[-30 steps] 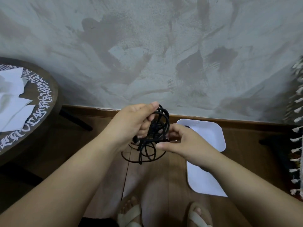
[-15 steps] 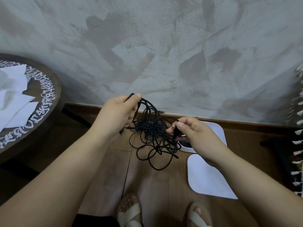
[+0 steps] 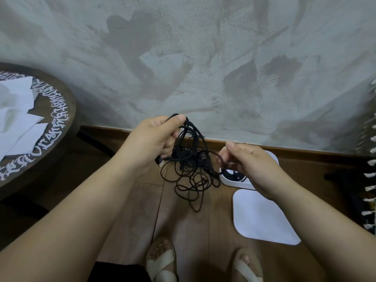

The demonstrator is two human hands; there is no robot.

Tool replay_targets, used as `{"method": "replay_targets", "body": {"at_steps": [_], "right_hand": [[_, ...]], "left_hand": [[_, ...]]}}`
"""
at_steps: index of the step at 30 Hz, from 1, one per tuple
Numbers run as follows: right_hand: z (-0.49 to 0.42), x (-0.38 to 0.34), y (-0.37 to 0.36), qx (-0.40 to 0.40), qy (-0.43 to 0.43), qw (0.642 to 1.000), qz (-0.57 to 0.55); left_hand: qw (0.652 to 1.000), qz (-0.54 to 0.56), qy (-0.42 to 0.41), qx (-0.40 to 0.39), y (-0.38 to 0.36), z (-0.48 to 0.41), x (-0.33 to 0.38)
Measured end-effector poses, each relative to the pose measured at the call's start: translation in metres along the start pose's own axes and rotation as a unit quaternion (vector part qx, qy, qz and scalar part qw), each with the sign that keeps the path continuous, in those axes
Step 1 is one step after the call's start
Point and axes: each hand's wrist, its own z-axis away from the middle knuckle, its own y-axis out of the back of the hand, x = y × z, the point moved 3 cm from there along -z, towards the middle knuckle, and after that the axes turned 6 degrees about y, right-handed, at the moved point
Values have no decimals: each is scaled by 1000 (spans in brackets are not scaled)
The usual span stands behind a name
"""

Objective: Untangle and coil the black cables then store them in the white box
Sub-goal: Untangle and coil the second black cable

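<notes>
Left hand (image 3: 151, 139): fingers curled round the top of the black cables (image 3: 191, 169), which hang tangled above the floor.
Right hand (image 3: 250, 163): pinches one strand at the tangle's right edge.
White box (image 3: 234, 183): open, on the floor beneath the right hand.
Technique: draw the strand out slowly and keep the loops slack.

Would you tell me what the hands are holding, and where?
The left hand grips the black cables at their top loops; the right hand pinches one strand at the right.

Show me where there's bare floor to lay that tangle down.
Bare wooden floor lies under the dangling black cables, bordered by the white lid and the sandalled feet. Rightward it is crowded: white box, lid, fringed rug.
</notes>
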Motion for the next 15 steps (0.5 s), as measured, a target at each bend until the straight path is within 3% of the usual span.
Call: {"method": "replay_targets", "body": {"at_steps": [9,13,15], "right_hand": [[2,9,-18,-75,-18,997,30],[4,15,-35,-129,-53,990,-27],[5,17,-39,-117,-43,991,-43]], "left_hand": [[994,79,-25,-66,-16,8,10],[988,146,-30,-31,-14,7,14],[978,207,-10,-4,-8,4,13]]}}
